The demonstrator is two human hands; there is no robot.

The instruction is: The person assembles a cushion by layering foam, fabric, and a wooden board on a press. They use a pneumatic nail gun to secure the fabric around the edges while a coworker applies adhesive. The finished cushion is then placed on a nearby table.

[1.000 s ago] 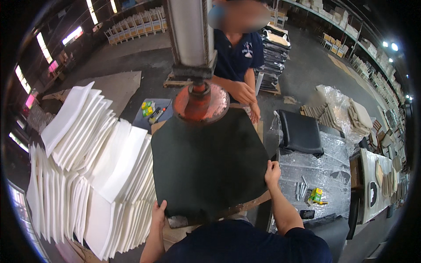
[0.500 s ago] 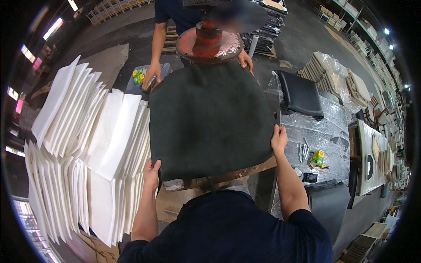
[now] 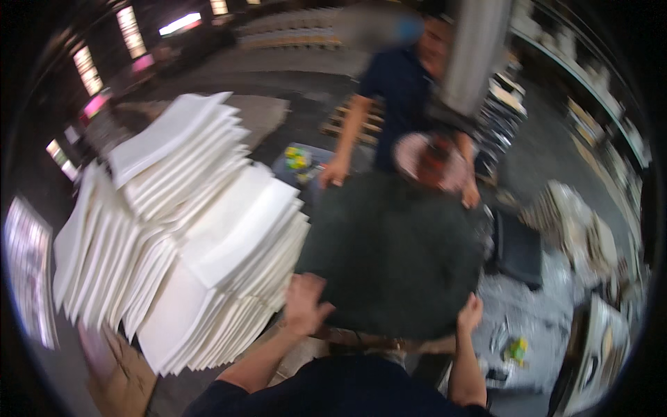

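left hand point(image 3: 303, 304) moved onto dark sheet point(image 3: 392, 257) edge, gripping; right hand point(image 3: 470, 314) clamps it; could snag white stack point(image 3: 180, 229) beside left.

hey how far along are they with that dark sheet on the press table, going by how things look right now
Done: the dark sheet lies flat on the work surface, its far edge by the round reddish press head. In hand: the left hand and right hand rest on its near edge, and a co-worker's hand is at the far corner. Left: a big stack of white sheets waits beside it.
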